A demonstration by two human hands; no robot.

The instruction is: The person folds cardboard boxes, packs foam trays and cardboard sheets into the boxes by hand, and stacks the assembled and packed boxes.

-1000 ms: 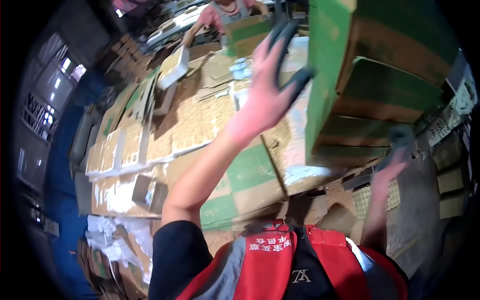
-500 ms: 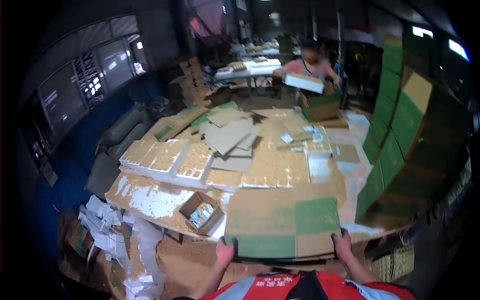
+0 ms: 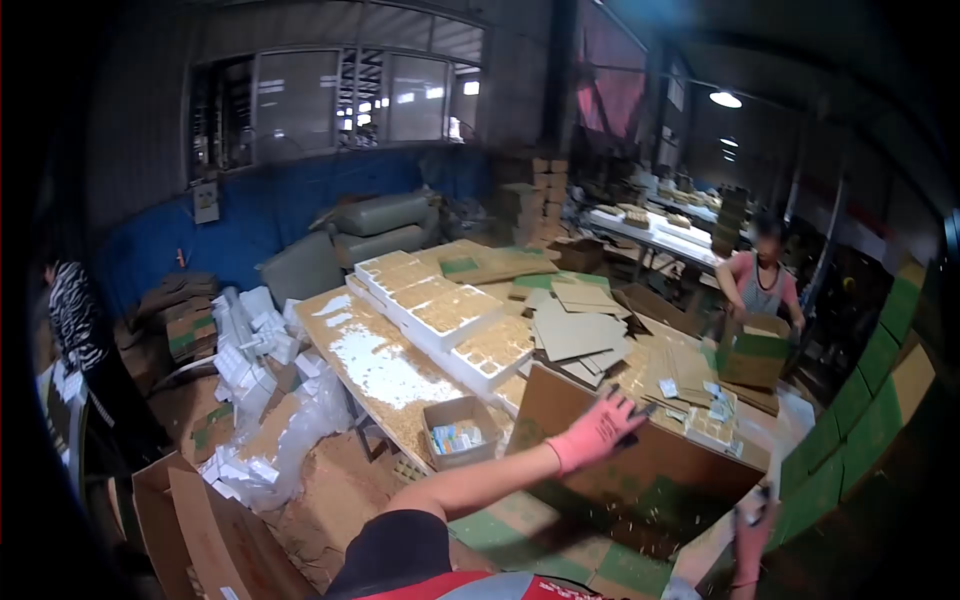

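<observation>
A large cardboard carton [image 3: 650, 490] is tipped up at the near table edge, its plain brown side showing and its green-printed part lower down. My left hand [image 3: 598, 432], in a pink glove with dark fingertips, is stretched out in front of the brown side, fingers apart and holding nothing. Whether it touches the cardboard I cannot tell. At the carton's right end is my right hand [image 3: 755, 515], also gloved; its fingers are smeared by motion. Small pale crumbs scatter across the carton's lower part.
White foam trays [image 3: 430, 300] covered in tan crumbs sit on the table beside loose cardboard sheets [image 3: 580, 325]. A small box of packets [image 3: 460, 432] is at the near edge. Green cartons [image 3: 840, 440] are stacked right. A co-worker [image 3: 762, 280] handles a box; another person [image 3: 85, 330] stands left.
The carton has gone from lying flat between both hands to tipped up, with its brown side showing. My left hand has let go of its edge. The view has swung left.
</observation>
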